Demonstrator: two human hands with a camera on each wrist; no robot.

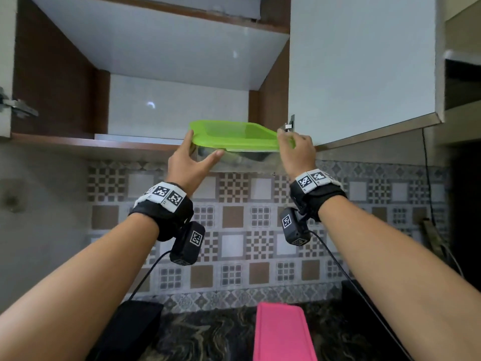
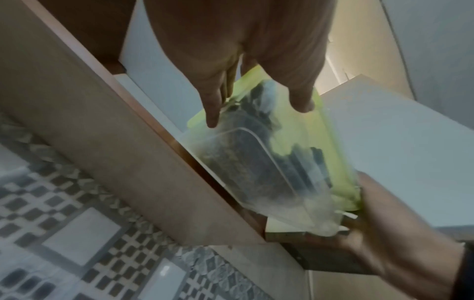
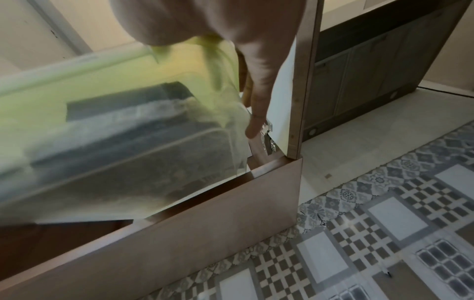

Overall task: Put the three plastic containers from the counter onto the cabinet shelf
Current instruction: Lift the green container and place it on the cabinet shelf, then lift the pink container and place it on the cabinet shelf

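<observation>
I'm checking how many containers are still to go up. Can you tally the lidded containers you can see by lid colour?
Green-lidded container, held by the left hand and right hand at the shelf edge: 1
Pink-lidded container on the counter: 1
Total: 2

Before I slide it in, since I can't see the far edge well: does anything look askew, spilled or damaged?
Nothing stands out. The green-lidded container is held by the left hand and right hand at the cabinet shelf front edge, lid seated, no spill visible. Its contents look dark but blurred.
</observation>
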